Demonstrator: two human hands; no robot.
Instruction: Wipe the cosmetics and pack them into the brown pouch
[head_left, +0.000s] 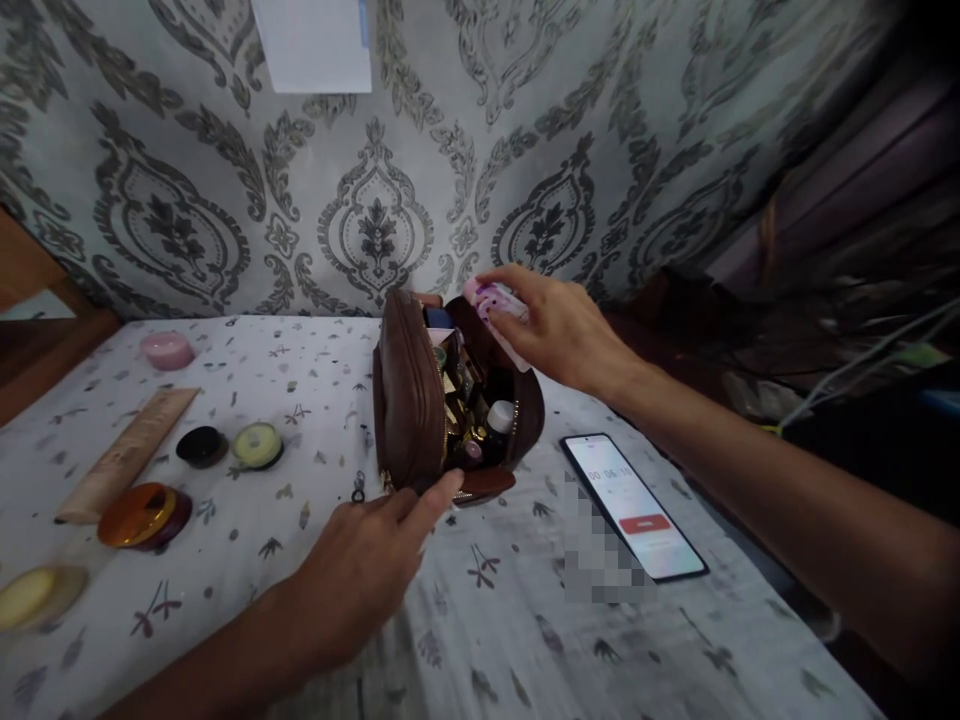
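A brown zip pouch [409,400] stands open on the patterned cloth, packed with several small cosmetics, a white-capped bottle [501,415] among them. My left hand [375,560] rests at the pouch's near end, its forefinger touching the lower edge by the zip. Over the far rim of the opening, my right hand [559,330] grips a pink and white patterned packet [491,300].
Left of the pouch lie a beige tube [127,455], a black lid [201,446], a yellow-green jar [257,445], an orange compact [142,515], a pale yellow lid [34,595] and a pink jar [166,350]. A lit phone [634,505] lies to the right. Wall behind.
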